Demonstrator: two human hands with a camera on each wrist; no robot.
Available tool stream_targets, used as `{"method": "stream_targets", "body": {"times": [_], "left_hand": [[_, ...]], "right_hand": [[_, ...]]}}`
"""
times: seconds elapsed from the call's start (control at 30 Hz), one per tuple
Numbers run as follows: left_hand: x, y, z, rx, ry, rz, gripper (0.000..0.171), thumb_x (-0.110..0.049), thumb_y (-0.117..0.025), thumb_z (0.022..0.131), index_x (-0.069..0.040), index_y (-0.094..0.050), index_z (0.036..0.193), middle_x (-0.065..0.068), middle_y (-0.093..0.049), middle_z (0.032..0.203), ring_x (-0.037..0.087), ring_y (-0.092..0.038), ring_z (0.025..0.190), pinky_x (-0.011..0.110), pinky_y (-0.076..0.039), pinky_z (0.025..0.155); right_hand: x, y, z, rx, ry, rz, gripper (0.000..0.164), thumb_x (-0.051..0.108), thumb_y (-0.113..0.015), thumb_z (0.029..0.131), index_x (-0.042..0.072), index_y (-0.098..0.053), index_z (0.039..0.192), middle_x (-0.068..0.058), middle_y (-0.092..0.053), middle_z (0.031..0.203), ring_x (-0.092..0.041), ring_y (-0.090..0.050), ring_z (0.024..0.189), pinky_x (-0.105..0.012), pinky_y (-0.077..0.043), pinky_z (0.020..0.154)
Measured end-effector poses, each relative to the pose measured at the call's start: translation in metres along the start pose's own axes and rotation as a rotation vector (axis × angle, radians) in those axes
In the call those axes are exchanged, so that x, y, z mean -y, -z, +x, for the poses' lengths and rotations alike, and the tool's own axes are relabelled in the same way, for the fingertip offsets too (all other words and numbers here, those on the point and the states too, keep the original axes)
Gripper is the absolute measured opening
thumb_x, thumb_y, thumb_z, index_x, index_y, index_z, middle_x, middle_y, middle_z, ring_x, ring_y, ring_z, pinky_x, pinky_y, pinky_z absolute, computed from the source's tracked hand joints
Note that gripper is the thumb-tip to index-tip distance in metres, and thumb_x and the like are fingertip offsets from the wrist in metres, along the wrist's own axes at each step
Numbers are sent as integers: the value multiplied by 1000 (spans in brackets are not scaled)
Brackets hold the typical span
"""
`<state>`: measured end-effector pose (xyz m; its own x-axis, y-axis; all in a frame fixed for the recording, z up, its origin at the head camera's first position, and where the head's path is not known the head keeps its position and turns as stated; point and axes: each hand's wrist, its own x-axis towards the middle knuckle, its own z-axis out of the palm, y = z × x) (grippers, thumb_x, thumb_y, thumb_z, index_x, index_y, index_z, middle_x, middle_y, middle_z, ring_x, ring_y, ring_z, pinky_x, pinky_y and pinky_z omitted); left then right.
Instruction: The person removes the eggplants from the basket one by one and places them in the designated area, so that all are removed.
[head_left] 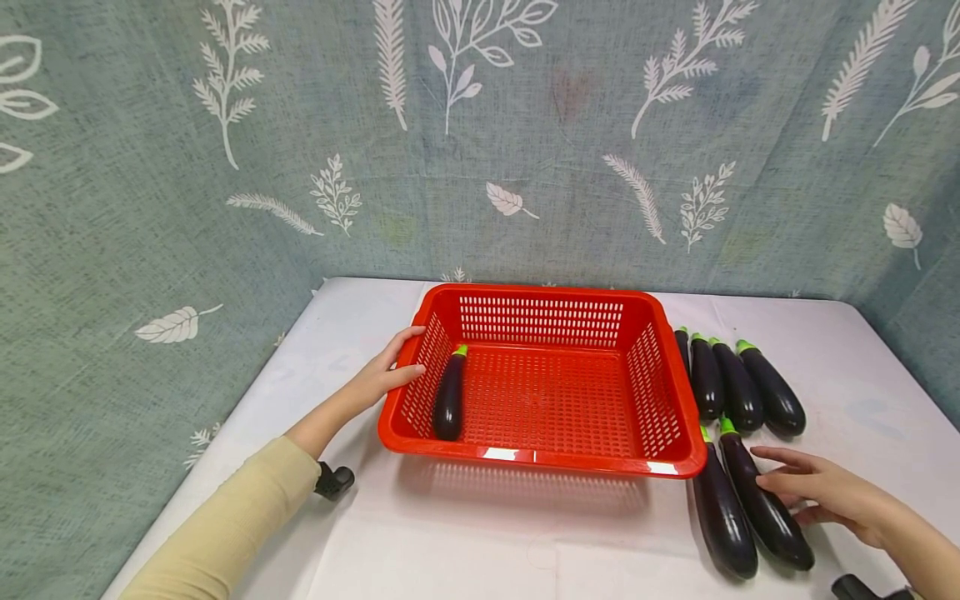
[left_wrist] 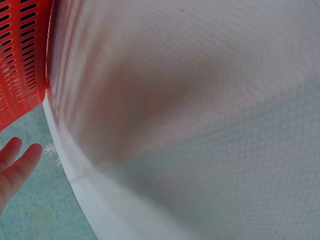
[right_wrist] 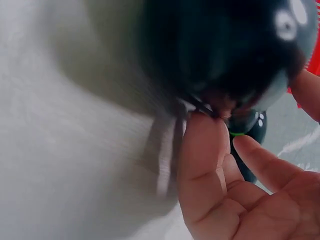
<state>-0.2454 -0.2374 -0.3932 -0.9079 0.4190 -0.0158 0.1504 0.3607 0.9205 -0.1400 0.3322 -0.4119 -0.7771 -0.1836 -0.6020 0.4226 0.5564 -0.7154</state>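
A red plastic basket [head_left: 517, 463] stands on the table with one eggplant [head_left: 449, 400] lying along its left side. My left hand [head_left: 378, 375] rests on the basket's left rim; the left wrist view catches only its fingertips [left_wrist: 22, 167], fairly straight, near the perforated wall. To the right of the basket, my right hand [head_left: 832, 493] touches the right side of a dark, glossy eggplant [head_left: 780, 533] that lies on the table. In the right wrist view its fingers [right_wrist: 202, 170] meet the eggplant's underside [right_wrist: 215, 45], without a closed grip showing.
Another eggplant [head_left: 723, 521] lies just left of the touched one. Several more eggplants [head_left: 772, 392] lie in a row behind, beside the basket's right wall. White cloth [head_left: 450, 550] covers the table, and a patterned grey-green curtain [head_left: 525, 225] hangs behind it.
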Motion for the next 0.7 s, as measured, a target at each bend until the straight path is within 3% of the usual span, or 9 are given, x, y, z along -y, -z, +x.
{"method": "stream_targets", "body": {"times": [0.17,0.5,0.7], "left_hand": [[1,0,1,-6,8,8,59,-22,-50,92,-19,-20,143,21,-34,134,35,-50,108,40,-52,81],[-1,-1,0,-9,6,16,60,-24,-51,91,-19,-20,143,21,-35,133,34,-50,108,40,-52,82],[-2,-1,-1,-10,4,13,60,-24,-51,91,-19,-21,142,22,-36,133,34,-51,107,40,-53,80]], "right_hand": [[1,5,-4,7,53,-3,72,32,-52,91,-10,-16,138,-18,-53,115,-20,-54,91,-37,-50,74],[7,15,-9,7,113,-21,68,28,-49,94,-11,-14,138,-27,-45,122,-25,-53,97,-42,-51,78],[16,17,-11,-3,134,-34,69,29,-48,94,-11,-14,138,-23,-45,121,-22,-52,93,-38,-52,76]]}}
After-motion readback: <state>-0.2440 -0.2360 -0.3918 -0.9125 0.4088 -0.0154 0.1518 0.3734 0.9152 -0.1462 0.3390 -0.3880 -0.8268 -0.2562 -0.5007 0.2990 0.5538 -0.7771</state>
